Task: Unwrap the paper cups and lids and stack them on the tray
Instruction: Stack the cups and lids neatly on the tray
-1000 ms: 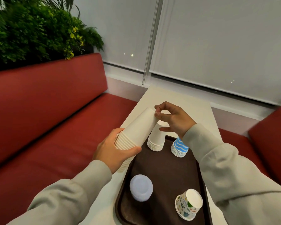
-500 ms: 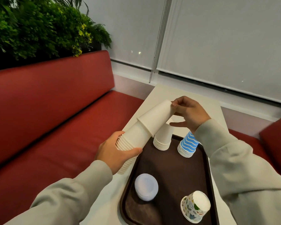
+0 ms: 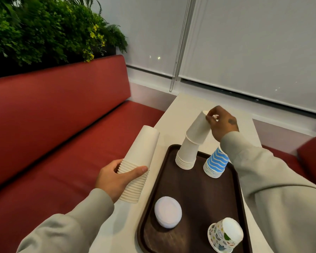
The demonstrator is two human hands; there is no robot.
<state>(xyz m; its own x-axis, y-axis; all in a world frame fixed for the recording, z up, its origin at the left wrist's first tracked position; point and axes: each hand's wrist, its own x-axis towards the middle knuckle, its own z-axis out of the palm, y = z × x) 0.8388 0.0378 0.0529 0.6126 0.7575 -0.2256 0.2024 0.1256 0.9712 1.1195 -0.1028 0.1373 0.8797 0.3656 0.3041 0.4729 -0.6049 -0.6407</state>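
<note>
From the head camera we see the left hand (image 3: 115, 178) wrapped round the rim end of a long, tilted stack of plain white cups (image 3: 139, 161), held just left of the brown tray (image 3: 190, 189) above the white table (image 3: 186, 106). The right hand (image 3: 221, 123) pinches the base of a single white cup (image 3: 197, 130), tilted with its rim over the top of the upturned white stack (image 3: 187, 154) at the tray's far end. Just beside that stands a blue-striped stack (image 3: 216, 163); nearer us on the tray sit white lids (image 3: 168, 212) and a patterned cup (image 3: 224, 236), upturned.
</note>
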